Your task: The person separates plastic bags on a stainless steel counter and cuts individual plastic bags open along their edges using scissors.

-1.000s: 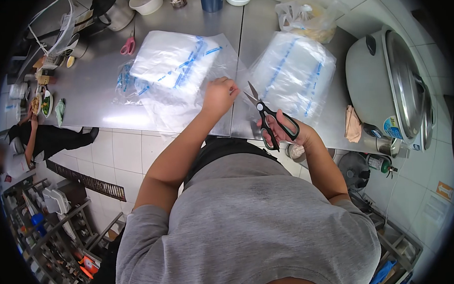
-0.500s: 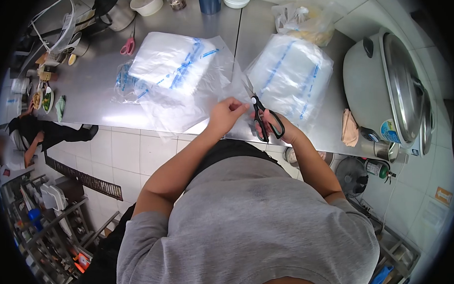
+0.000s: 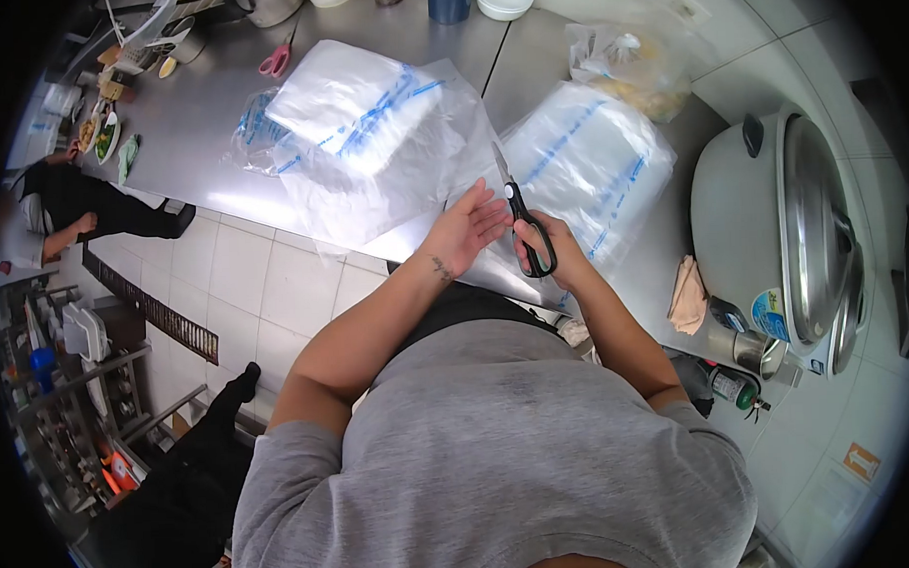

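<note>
My right hand [image 3: 559, 252] grips a pair of black-handled scissors [image 3: 517, 204] at the front of the steel table. Their blades point up and away from me, and the handles are close together. Just left of them, my left hand [image 3: 465, 229] is open, palm turned up and fingers stretched out, with nothing in it. Beyond the left hand lies a stack of clear plastic bags [image 3: 343, 100] with blue print, on a loose clear sheet. A second stack of plastic bags [image 3: 590, 164] lies to the right, beyond the scissors.
Pink-handled scissors [image 3: 278, 60] lie at the back left of the steel table [image 3: 193, 113]. A large lidded cooker [image 3: 738, 229] and a folded cloth [image 3: 687, 294] stand at right. A tied bag of food [image 3: 632, 69] sits behind. Another person [image 3: 71, 202] is at far left.
My left hand has turned palm up and its fingers have spread out from a pinch. The scissors' handles have come together. The view has shifted; a dark-clothed leg now shows at lower left.
</note>
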A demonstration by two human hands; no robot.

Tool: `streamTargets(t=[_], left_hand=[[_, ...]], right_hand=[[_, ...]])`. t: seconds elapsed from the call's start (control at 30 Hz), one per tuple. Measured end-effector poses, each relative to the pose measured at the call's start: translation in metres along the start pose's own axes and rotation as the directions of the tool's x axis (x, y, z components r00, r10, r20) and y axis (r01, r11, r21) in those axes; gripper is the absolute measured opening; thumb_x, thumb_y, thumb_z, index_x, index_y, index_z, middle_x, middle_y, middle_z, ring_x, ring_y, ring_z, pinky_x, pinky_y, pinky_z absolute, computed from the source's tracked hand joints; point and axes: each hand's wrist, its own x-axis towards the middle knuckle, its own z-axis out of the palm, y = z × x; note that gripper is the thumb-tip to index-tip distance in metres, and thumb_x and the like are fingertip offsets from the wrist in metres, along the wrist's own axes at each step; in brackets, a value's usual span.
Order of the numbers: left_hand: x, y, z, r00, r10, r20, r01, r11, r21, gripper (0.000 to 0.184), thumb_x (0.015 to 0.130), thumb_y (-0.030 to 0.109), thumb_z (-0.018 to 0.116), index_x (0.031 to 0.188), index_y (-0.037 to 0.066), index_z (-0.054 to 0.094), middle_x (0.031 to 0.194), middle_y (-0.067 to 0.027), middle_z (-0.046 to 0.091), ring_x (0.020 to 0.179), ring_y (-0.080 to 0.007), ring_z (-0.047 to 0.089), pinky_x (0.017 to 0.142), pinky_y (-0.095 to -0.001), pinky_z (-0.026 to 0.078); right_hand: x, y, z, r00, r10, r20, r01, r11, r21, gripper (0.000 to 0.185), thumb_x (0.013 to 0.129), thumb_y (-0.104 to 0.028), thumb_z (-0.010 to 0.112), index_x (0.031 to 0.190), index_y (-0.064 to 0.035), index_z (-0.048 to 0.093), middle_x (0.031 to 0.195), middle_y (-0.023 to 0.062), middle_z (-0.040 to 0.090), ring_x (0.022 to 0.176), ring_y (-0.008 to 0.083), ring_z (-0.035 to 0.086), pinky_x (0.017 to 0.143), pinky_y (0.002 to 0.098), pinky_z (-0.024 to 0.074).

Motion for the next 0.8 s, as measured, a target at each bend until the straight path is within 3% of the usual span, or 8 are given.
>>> streamTargets(t=[0.13, 0.23, 0.33, 0.43, 0.63, 0.8], left_hand=[[0.016, 0.005, 0.013, 1.0, -0.025, 0.002, 0.026, 0.995, -0.095, 0.082, 0.084, 0.055, 0.063, 0.139, 0.002, 0.033, 0.127, -0.0126, 0.05, 0.122, -0.0251, 0.045, 0.098, -0.0377, 0.04], [0.03, 0.007, 0.021, 1.0, 0.016, 0.018, -0.011, 0.969, -0.248, 0.066, 0.087, 0.05, 0.062, 0.13, 0.003, 0.044, 0.119, -0.0092, 0.056, 0.116, -0.0241, 0.05, 0.094, -0.0375, 0.041], [0.042, 0.006, 0.021, 0.985, 0.166, -0.051, -0.174, 0.955, -0.242, 0.039, 0.09, 0.04, 0.062, 0.111, 0.008, 0.057, 0.103, -0.0027, 0.062, 0.102, -0.0196, 0.057, 0.086, -0.0345, 0.043], [0.042, 0.008, 0.025, 0.968, 0.184, -0.17, -0.211, 0.965, -0.157, 0.018, 0.091, 0.03, 0.063, 0.093, 0.013, 0.061, 0.088, 0.0029, 0.062, 0.087, -0.0142, 0.057, 0.079, -0.0317, 0.043], [0.039, 0.01, 0.027, 0.958, 0.121, -0.262, -0.14, 0.988, -0.057, 0.011, 0.09, 0.026, 0.064, 0.089, 0.015, 0.062, 0.086, 0.0037, 0.061, 0.083, -0.012, 0.055, 0.077, -0.0298, 0.043], [0.04, 0.013, 0.021, 0.953, 0.107, -0.283, -0.117, 0.993, -0.021, 0.009, 0.09, 0.024, 0.064, 0.09, 0.016, 0.063, 0.085, 0.0033, 0.061, 0.083, -0.0125, 0.055, 0.078, -0.0304, 0.041]], right_hand=[[-0.006, -0.004, -0.004, 0.999, -0.009, 0.046, 0.01, 1.0, -0.02, 0.035, 0.09, -0.037, 0.064, 0.092, -0.0033, 0.057, 0.064, 0.0008, 0.055, 0.049, 0.0089, 0.05, 0.044, 0.023, 0.0389], [-0.009, -0.007, -0.005, 0.998, -0.009, 0.066, 0.007, 1.0, 0.026, 0.035, 0.09, -0.036, 0.063, 0.096, -0.0023, 0.058, 0.063, 0.0005, 0.054, 0.049, 0.0092, 0.051, 0.045, 0.0234, 0.0389], [-0.011, -0.01, -0.008, 0.995, -0.007, 0.101, 0.004, 0.999, 0.035, 0.037, 0.092, -0.037, 0.062, 0.103, -0.0018, 0.058, 0.064, 0.0004, 0.054, 0.051, 0.0095, 0.051, 0.047, 0.0234, 0.0392], [-0.009, -0.005, -0.012, 0.987, -0.009, 0.161, 0.0, 0.998, 0.06, 0.051, 0.093, -0.048, 0.054, 0.114, -0.0023, 0.054, 0.07, 0.0008, 0.055, 0.057, 0.0105, 0.053, 0.051, 0.0234, 0.0396], [-0.007, -0.008, -0.015, 0.951, 0.062, 0.304, -0.092, 0.992, 0.084, 0.074, 0.09, -0.069, 0.036, 0.125, -0.0038, 0.046, 0.079, 0.001, 0.055, 0.066, 0.0123, 0.056, 0.054, 0.0231, 0.039], [-0.001, -0.011, -0.026, 0.914, 0.031, 0.404, -0.064, 0.996, 0.068, 0.074, 0.089, -0.069, 0.036, 0.123, -0.0039, 0.047, 0.079, 0.0005, 0.055, 0.065, 0.0111, 0.056, 0.053, 0.0225, 0.0388]])
